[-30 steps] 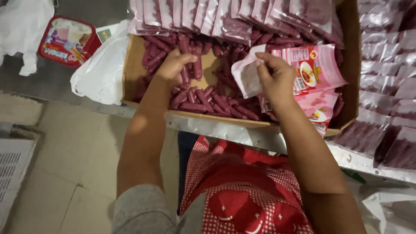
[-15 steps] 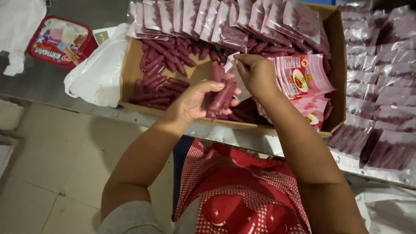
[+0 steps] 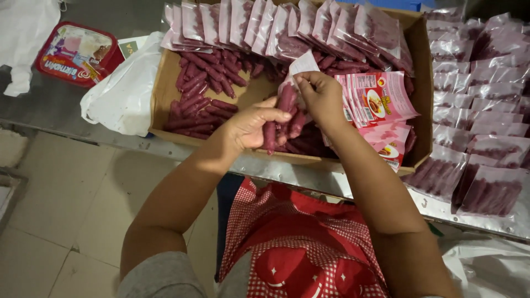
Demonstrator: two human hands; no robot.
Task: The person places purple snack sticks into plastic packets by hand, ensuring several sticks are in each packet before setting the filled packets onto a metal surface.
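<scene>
Sausages meeting the pouch mouth over the box

Left hand [image 3: 251, 126] fingers curl around a bunch of dark red sausages [image 3: 284, 118], long axes near upright, tips up toward the clear pouch [image 3: 295, 74] just above; right hand [image 3: 320, 96] pinches the pouch's edge, touching the bunch, above the cardboard box [image 3: 160, 94] of loose sausages

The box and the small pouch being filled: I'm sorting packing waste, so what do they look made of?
The shallow brown box looks like matte corrugated cardboard, from its raw tan walls and folded flap. The small clear pouch in the right hand looks like thin glossy plastic film: it creases and the sausages show through.
</scene>
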